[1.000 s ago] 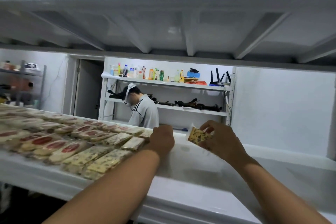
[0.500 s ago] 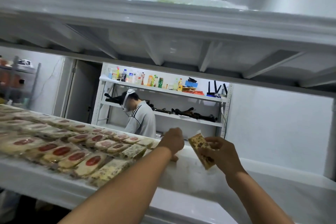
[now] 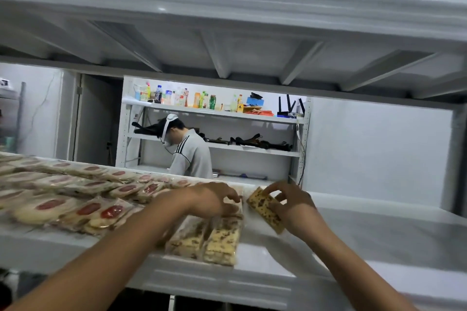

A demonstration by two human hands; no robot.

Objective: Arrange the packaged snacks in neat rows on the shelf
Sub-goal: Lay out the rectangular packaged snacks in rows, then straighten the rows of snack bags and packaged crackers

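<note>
From the head camera, the person's two bare forearms reach over the white metal shelf (image 3: 379, 240). The right hand (image 3: 290, 203) pinches a pale yellow, dark-speckled snack bar in clear wrap (image 3: 264, 208), fingertips over its far end and thumb under its near half. The bar's long axis runs on a slant, far end pointing back and to the left, near end toward the front right. It sits low over bare shelf just right of the laid-out packets. I cannot tell whether its near corner touches the surface.

The left hand (image 3: 214, 199) lies over the right end of the rows, fingers bent down onto blurred packets there. I cannot tell whether it grips one or only presses.

Just in front of that hand lie two speckled yellow bars (image 3: 222, 240) side by side, touching, long axes running front to back. Left of them, rows of pale wrapped packets with red centres (image 3: 88, 208) stretch away along the shelf.

A second white shelf (image 3: 227, 7) hangs overhead. Beyond, a person in a grey top with striped shoulders (image 3: 190, 156) stands at a white rack holding coloured bottles (image 3: 227, 113).

Half a second ago the bar was held higher, up against the shelf's back edge. Now it is lower and closer to the end of the row. The left hand, then at the back edge, has come forward onto the packets.
</note>
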